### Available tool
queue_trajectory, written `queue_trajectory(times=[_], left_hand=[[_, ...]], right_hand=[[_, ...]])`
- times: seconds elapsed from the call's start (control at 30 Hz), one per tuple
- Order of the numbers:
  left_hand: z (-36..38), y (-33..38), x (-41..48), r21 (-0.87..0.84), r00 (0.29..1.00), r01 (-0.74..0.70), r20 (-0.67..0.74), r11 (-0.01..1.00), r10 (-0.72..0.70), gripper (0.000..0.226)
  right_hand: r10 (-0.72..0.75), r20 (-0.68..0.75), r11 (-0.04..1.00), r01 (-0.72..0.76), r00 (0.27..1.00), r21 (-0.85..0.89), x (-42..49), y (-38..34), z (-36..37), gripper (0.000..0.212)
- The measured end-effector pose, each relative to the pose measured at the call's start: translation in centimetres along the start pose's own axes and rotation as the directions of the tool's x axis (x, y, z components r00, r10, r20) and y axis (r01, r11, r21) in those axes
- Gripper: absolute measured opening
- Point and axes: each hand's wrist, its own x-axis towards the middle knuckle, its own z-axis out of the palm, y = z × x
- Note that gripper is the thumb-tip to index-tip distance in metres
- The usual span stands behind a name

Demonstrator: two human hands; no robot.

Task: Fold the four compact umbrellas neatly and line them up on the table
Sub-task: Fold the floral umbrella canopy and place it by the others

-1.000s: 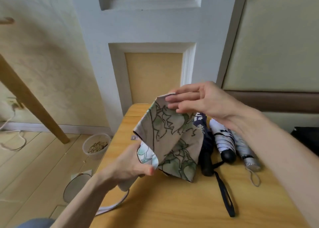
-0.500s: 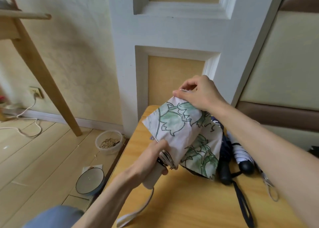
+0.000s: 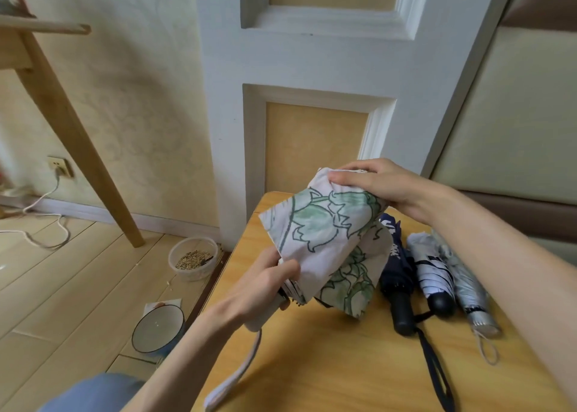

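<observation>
Left hand (image 3: 265, 283) and right hand (image 3: 381, 183) grasped the half-rolled white leaf-printed fabric umbrella (image 3: 321, 233); three folded umbrellas (image 3: 432, 274) lay beside it.

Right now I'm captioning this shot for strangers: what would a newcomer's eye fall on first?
First the leaf-print umbrella, half gathered above the table, with the left hand gripping its handle end and the right hand holding its top. Then, on the table to its right, a navy umbrella, a white-and-navy umbrella and a silver umbrella lying folded side by side.
</observation>
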Motion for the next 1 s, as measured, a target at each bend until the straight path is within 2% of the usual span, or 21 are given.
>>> queue_trajectory(times=[0.1, 0.17, 0.27, 0.37, 0.43, 0.5, 0.57, 0.63, 0.7, 0.8, 0.87, 1.0], left_hand=[[0.5, 0.2, -0.1, -0.026, 0.998, -0.048, -0.047, 0.999, 0.047, 0.031], [0.6, 0.0, -0.1, -0.018, 0.994, -0.084, -0.078, 0.996, 0.083, 0.033], [0.4, 0.1, -0.1, -0.030, 0.987, -0.120, -0.107, 0.992, 0.116, 0.024], [0.0, 0.1, -0.2, -0.058, 0.982, -0.134, -0.141, 0.989, 0.125, 0.036], [-0.2, 0.0, -0.1, -0.057, 0.976, -0.158, -0.161, 0.986, 0.147, 0.039], [-0.3, -0.1, 0.1, -0.039, 0.971, -0.184, -0.165, 0.982, 0.176, 0.044], [-0.5, -0.3, 0.2, -0.007, 0.965, -0.207, -0.168, 0.978, 0.203, 0.042], [-0.6, -0.3, 0.1, 0.027, 0.957, -0.233, -0.173, 0.972, 0.234, 0.046], [-0.5, -0.3, 0.1, 0.084, 0.952, -0.252, -0.158, 0.964, 0.262, 0.062], [-0.6, -1.0, 0.4, 0.176, 0.947, -0.254, -0.155, 0.951, 0.282, 0.075], [-0.4, -1.2, 0.5, 0.177, 0.953, -0.249, -0.131, 0.952, 0.274, 0.065], [-0.2, -0.1, 1.4, 0.034, 0.986, -0.142, -0.087, 0.989, 0.145, 0.039]], right_hand=[[0.000, -0.112, 1.000, -0.003, 0.994, -0.030, -0.3, -0.6, 1.0, 0.029], [0.023, -0.165, 0.999, -0.029, 0.986, -0.036, -0.4, -1.0, 1.6, 0.024], [0.052, -0.240, 0.998, -0.056, 0.969, -0.010, -0.7, -1.6, 2.1, 0.036], [-0.033, -0.234, 0.999, 0.040, 0.972, 0.026, -1.5, -1.9, 1.9, 0.040], [-0.056, -0.216, 0.998, 0.048, 0.975, -0.039, -2.0, -1.7, 1.6, 0.056], [0.028, -0.178, 0.999, -0.035, 0.984, -0.032, -2.3, -1.2, 1.6, 0.080], [0.126, -0.143, 0.992, -0.123, 0.982, 0.035, -2.2, -0.6, 1.7, 0.090], [0.174, -0.140, 0.984, -0.165, 0.975, 0.073, -2.2, -0.5, 1.5, 0.086], [0.203, -0.153, 0.979, -0.196, 0.967, 0.057, -2.1, -1.0, 1.3, 0.082], [0.243, -0.173, 0.968, -0.249, 0.954, -0.014, -1.9, -1.5, 1.5, 0.060], [0.229, -0.178, 0.968, -0.244, 0.957, -0.065, -1.9, -1.9, 1.6, 0.047], [0.133, -0.236, 0.984, -0.157, 0.963, -0.087, -2.1, -3.3, 1.9, 0.027]])
